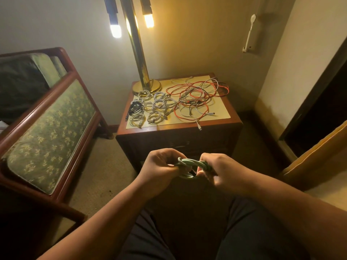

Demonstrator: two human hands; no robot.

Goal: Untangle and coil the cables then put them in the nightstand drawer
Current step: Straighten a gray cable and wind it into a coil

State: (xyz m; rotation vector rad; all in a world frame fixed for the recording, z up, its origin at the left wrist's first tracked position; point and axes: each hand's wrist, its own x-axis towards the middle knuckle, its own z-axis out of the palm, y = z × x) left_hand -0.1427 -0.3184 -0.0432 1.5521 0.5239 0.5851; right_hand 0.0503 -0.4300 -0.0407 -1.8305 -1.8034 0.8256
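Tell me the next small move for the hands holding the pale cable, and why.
Probably wind the remaining length round the loops to close this coil. The left hand and right hand both grip the pale cable, which is gathered into loops but not set down. Finished coils lie on the nightstand's left side, and a tangle lies on its right.

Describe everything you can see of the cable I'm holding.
The cable is pale green and smooth-looking, gathered into a small bundle of several loops lying roughly level. The left hand grips one end, the right hand the other. It is held in the air, short of the nightstand, touching nothing else.
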